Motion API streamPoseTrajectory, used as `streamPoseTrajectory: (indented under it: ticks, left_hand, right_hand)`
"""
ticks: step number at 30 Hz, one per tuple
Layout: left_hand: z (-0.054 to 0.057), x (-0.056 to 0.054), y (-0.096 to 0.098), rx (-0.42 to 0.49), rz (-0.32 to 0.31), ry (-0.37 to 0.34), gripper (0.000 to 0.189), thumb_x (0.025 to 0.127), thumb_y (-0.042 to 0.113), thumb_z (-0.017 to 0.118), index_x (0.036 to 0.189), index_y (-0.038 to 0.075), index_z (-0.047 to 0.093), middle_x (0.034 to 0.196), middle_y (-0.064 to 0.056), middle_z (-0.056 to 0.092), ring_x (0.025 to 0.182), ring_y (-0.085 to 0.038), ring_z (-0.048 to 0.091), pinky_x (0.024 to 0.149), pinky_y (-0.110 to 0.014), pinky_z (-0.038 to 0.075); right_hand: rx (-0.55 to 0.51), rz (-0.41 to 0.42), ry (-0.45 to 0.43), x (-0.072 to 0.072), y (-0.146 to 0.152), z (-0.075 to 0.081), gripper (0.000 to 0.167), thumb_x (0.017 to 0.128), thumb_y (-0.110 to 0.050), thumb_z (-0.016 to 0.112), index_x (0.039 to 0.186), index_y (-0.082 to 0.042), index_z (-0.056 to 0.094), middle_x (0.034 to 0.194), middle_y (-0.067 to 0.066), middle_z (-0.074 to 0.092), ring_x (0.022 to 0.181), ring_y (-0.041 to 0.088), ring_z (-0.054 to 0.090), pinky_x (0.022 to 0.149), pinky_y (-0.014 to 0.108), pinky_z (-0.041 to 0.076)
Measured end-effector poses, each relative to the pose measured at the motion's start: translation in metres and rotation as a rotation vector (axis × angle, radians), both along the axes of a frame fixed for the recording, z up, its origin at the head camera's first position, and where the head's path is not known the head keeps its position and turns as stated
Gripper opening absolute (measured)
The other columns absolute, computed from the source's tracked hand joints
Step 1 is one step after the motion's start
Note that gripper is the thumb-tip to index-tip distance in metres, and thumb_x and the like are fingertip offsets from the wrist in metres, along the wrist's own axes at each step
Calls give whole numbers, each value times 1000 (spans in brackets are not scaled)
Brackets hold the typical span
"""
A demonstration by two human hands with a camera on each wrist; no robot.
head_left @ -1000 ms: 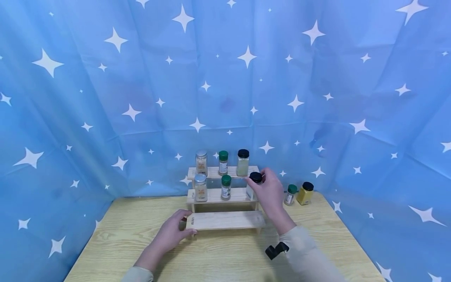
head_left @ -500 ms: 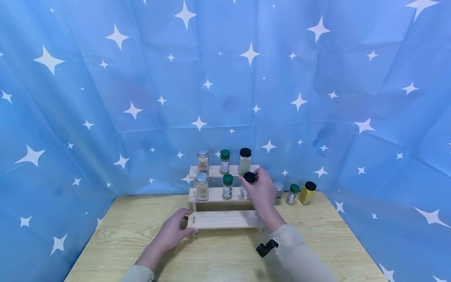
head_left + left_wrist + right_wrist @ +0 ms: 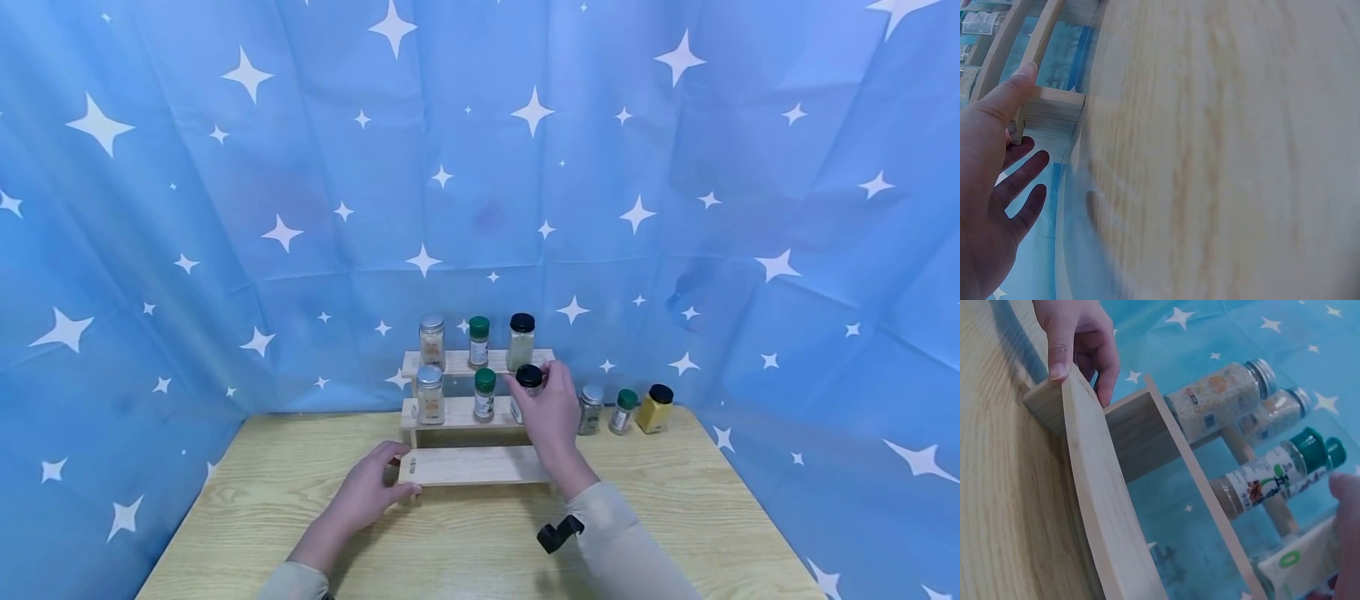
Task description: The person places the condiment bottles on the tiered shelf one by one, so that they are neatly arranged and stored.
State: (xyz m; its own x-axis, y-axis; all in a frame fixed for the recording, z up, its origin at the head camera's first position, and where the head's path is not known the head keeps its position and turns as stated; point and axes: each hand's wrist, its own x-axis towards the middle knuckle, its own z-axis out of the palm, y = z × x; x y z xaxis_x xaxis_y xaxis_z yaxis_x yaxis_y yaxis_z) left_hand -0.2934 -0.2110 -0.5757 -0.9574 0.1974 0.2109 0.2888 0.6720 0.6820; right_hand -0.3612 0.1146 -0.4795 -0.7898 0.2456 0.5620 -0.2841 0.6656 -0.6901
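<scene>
A three-step wooden rack (image 3: 480,465) stands on the table, its lowest step bare. My left hand (image 3: 363,490) grips that step's left end, thumb at the front edge; the left wrist view shows the other fingers (image 3: 1025,178) spread behind. On the middle step, my right hand (image 3: 557,414) holds a black-capped spice jar (image 3: 528,377) between thumb and fingers, partly hiding it. In the right wrist view the jar's white body (image 3: 1300,556) stands over the step. Left of it are a green-capped spice jar (image 3: 484,396) and a silver-capped one (image 3: 431,396).
The top step carries silver-capped (image 3: 432,342), green-capped (image 3: 478,342) and black-capped (image 3: 521,342) jars. On the table right of the rack stand a silver-capped jar (image 3: 590,411), a green-capped jar (image 3: 623,412) and a yellow jar (image 3: 656,409). A blue star-printed curtain (image 3: 480,208) hangs behind.
My right hand has moved left with the black-capped spice jar along the middle step. The silver-capped jar on the table has come into sight behind it. The left hand stays on the rack.
</scene>
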Motion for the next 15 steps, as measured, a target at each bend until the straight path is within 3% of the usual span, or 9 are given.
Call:
streamPoseTrajectory:
  ticks: [7,15]
  left_hand:
    - [0,0,2,-8,2,5,72,89,42,94,149,14,66,144,0,67,125,-26,69,108,-55,58]
    - [1,1,1,-5,8,3,71,89,41,94,147,14,66,143,0,68,126,-26,68,106,-54,59]
  right_hand:
    - [-99,71,-71,14,9,2,64,94,-58,87,129,-13,57,116,5,57,101,26,56,78,39,51]
    - [-62,101,-90,29,44,-1,64,96,-55,86,132,-10,57,114,12,59,101,30,57,80,41,51]
